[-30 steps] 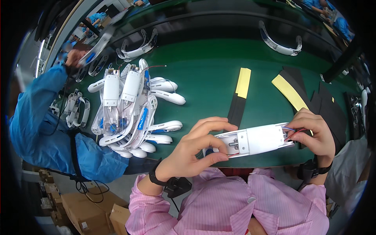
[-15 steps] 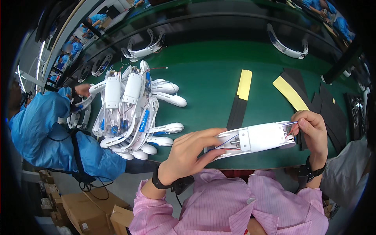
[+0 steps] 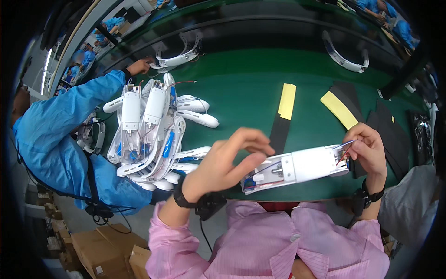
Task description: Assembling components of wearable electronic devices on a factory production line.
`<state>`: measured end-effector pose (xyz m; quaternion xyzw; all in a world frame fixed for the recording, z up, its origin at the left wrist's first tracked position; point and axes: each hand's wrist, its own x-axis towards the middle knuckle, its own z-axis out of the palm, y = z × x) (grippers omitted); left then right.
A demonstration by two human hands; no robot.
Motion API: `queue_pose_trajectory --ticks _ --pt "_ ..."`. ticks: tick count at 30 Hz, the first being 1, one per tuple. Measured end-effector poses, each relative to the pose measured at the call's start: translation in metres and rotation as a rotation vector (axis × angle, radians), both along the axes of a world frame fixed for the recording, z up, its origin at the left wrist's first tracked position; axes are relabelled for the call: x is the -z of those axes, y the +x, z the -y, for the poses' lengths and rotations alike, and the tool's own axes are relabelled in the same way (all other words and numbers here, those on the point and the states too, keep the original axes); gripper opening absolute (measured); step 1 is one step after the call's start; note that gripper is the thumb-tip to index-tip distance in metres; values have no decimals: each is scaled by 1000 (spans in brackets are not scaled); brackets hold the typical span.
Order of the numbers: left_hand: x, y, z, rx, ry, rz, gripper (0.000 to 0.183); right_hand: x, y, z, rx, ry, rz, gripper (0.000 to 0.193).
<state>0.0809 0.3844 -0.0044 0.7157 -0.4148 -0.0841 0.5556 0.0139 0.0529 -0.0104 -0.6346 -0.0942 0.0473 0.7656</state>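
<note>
A white plastic housing (image 3: 310, 166) with open ends lies along the near edge of the green table, with blue and red wires showing at both ends. At its right end my right hand (image 3: 368, 145) pinches the thin wires (image 3: 344, 149) between thumb and fingertips. My left hand (image 3: 227, 160) hovers by the left end, thumb and fingers apart, with nothing in it. A metal spring-like part (image 3: 277, 171) shows inside the left opening.
At left, several white curved assemblies (image 3: 153, 135) with blue parts are heaped. A co-worker's hand (image 3: 139, 67) reaches to a white headband-like frame (image 3: 179, 59); another frame (image 3: 347, 58) stands far right. Black strips with yellow backing (image 3: 287, 104) and more black strips (image 3: 388, 135) lie on the table (image 3: 241, 74).
My left hand has let go of the housing's left end and lifted away. My right hand keeps its pinch on the wires. The co-worker's hand has reached to the far white frame.
</note>
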Motion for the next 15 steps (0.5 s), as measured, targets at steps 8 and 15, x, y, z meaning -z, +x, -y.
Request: queue_pose_trajectory --ticks 8,15 --pt "-47 42 92 711 578 -982 52 -58 1 -12 16 -927 558 9" --pt "-38 14 106 720 424 -1241 38 -48 -5 3 114 -1023 611 9"
